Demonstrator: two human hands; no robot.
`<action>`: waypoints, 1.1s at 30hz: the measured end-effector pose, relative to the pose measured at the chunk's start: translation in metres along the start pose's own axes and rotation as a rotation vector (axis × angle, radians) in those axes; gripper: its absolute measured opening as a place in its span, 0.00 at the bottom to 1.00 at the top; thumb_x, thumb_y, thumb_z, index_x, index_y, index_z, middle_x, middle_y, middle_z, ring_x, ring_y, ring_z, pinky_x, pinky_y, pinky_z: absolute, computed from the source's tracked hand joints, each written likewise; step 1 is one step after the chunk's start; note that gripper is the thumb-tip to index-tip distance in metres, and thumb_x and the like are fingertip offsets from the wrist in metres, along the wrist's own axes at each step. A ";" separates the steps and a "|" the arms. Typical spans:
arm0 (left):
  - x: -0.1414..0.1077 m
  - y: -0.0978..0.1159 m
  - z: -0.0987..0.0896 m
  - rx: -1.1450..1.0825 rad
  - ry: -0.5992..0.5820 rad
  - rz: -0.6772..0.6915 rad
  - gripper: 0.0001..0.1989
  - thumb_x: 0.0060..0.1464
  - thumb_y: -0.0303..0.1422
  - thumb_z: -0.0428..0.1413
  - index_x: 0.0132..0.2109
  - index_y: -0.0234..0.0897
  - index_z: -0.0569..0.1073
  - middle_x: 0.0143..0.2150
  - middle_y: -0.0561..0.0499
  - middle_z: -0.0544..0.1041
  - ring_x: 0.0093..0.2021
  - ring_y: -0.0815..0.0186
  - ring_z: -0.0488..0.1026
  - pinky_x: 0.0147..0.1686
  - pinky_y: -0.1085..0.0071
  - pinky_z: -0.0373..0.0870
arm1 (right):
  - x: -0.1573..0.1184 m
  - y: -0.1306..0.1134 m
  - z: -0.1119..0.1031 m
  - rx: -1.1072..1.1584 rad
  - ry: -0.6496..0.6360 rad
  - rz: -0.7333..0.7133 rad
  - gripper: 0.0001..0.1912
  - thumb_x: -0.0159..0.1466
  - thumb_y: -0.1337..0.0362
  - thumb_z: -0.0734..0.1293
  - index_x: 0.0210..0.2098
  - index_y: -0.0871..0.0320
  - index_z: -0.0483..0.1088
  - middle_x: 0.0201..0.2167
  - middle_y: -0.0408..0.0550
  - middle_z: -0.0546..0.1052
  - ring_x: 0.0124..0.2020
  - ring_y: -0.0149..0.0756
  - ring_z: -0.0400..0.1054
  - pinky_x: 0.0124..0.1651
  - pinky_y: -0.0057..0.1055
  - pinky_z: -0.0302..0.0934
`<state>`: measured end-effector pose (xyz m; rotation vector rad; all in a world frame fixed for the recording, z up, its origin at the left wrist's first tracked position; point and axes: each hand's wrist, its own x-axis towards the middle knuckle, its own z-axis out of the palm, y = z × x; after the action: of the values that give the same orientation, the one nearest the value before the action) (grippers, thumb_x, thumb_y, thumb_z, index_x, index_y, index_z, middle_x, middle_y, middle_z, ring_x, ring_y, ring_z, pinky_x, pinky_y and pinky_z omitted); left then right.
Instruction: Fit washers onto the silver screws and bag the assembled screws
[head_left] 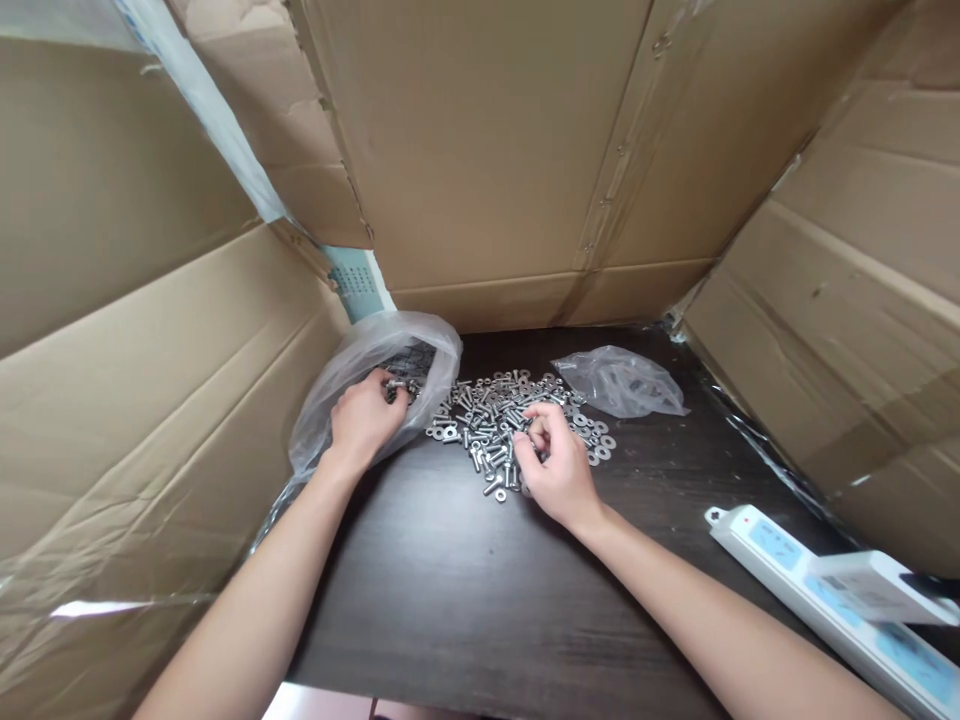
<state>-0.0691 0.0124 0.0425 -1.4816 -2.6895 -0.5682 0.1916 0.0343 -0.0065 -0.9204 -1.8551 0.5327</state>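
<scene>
My left hand [367,415] reaches into the mouth of a clear plastic bag [319,425], its fingers curled round a small metal bolt [395,384]. More metal pieces lie in the bag near those fingertips. A loose pile of silver bolts [487,435] and flat washers [602,442] is spread on the dark table just right of the bag. Over the pile's right part, my right hand [556,468] has its thumb and fingers bent in among the pieces. What these fingers grip, if anything, is too small to make out.
A second, flattened plastic bag [622,382] lies behind the pile to the right. On the right edge sits a white power strip [795,570] with a white adapter [862,585] plugged in. Tall cardboard walls [487,150] enclose the dark table [450,600] at left, back and right.
</scene>
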 end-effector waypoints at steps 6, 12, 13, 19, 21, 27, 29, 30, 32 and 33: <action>0.005 -0.004 -0.002 -0.085 -0.008 -0.002 0.17 0.53 0.39 0.57 0.50 0.44 0.76 0.38 0.49 0.81 0.44 0.50 0.78 0.34 0.65 0.64 | 0.002 -0.001 -0.001 -0.056 -0.091 -0.030 0.05 0.65 0.68 0.61 0.41 0.55 0.65 0.23 0.36 0.60 0.24 0.31 0.59 0.31 0.29 0.54; -0.021 0.009 -0.002 -0.285 0.173 0.373 0.15 0.56 0.34 0.53 0.50 0.38 0.74 0.27 0.54 0.73 0.28 0.64 0.72 0.32 0.70 0.64 | 0.000 -0.007 -0.002 -0.104 -0.226 -0.254 0.05 0.60 0.71 0.61 0.32 0.56 0.67 0.24 0.41 0.67 0.29 0.35 0.62 0.37 0.33 0.54; -0.029 0.014 0.000 -0.319 0.148 0.526 0.14 0.57 0.34 0.52 0.48 0.38 0.74 0.26 0.55 0.73 0.27 0.65 0.71 0.32 0.71 0.64 | 0.000 -0.008 -0.002 -0.112 -0.256 -0.272 0.05 0.59 0.72 0.61 0.32 0.57 0.67 0.25 0.43 0.69 0.30 0.36 0.62 0.38 0.34 0.55; -0.062 0.036 0.010 -0.337 -0.286 1.043 0.04 0.55 0.31 0.56 0.38 0.40 0.76 0.32 0.54 0.78 0.29 0.67 0.74 0.31 0.72 0.63 | 0.003 -0.004 -0.003 -0.071 -0.192 -0.126 0.07 0.57 0.73 0.60 0.31 0.56 0.67 0.25 0.43 0.68 0.29 0.36 0.62 0.36 0.33 0.55; -0.062 0.037 0.011 -0.305 -0.347 1.007 0.04 0.56 0.32 0.58 0.40 0.41 0.76 0.32 0.54 0.78 0.30 0.67 0.73 0.31 0.72 0.62 | 0.005 -0.003 -0.004 -0.021 -0.139 -0.051 0.07 0.58 0.72 0.60 0.31 0.56 0.67 0.24 0.42 0.67 0.28 0.36 0.62 0.35 0.32 0.55; -0.053 0.034 0.013 -0.298 -0.385 0.971 0.05 0.60 0.35 0.59 0.42 0.41 0.79 0.31 0.54 0.76 0.30 0.68 0.72 0.31 0.72 0.61 | 0.007 -0.002 -0.008 0.050 -0.028 0.099 0.09 0.62 0.70 0.58 0.34 0.55 0.68 0.23 0.40 0.67 0.26 0.35 0.63 0.32 0.32 0.54; -0.052 0.032 0.016 -0.307 -0.374 0.977 0.05 0.62 0.34 0.58 0.41 0.40 0.79 0.30 0.54 0.75 0.30 0.68 0.71 0.31 0.73 0.60 | 0.006 -0.003 -0.009 0.050 -0.021 0.076 0.09 0.62 0.70 0.57 0.34 0.55 0.68 0.24 0.41 0.69 0.27 0.35 0.63 0.32 0.32 0.54; -0.052 0.032 0.017 -0.316 -0.364 0.976 0.05 0.62 0.33 0.58 0.40 0.40 0.79 0.30 0.54 0.75 0.30 0.68 0.71 0.31 0.73 0.60 | 0.006 -0.003 -0.009 0.050 -0.026 0.042 0.09 0.62 0.71 0.58 0.33 0.56 0.68 0.25 0.42 0.70 0.28 0.35 0.64 0.33 0.32 0.55; -0.051 0.030 0.021 -0.354 -0.348 0.968 0.06 0.63 0.33 0.58 0.39 0.38 0.79 0.29 0.54 0.73 0.30 0.69 0.70 0.31 0.74 0.61 | 0.005 -0.005 -0.008 0.050 -0.062 -0.058 0.09 0.62 0.72 0.58 0.32 0.56 0.67 0.26 0.43 0.71 0.29 0.36 0.65 0.34 0.32 0.56; -0.050 0.030 0.023 -0.387 -0.343 0.957 0.06 0.63 0.33 0.58 0.39 0.38 0.79 0.29 0.54 0.73 0.29 0.69 0.69 0.31 0.74 0.61 | 0.004 -0.005 -0.007 0.044 -0.094 -0.115 0.09 0.62 0.72 0.58 0.31 0.56 0.67 0.26 0.44 0.71 0.30 0.36 0.65 0.35 0.32 0.57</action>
<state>-0.0137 -0.0064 0.0209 -2.8613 -1.6863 -0.8015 0.1956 0.0338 0.0023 -0.7659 -1.9595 0.5523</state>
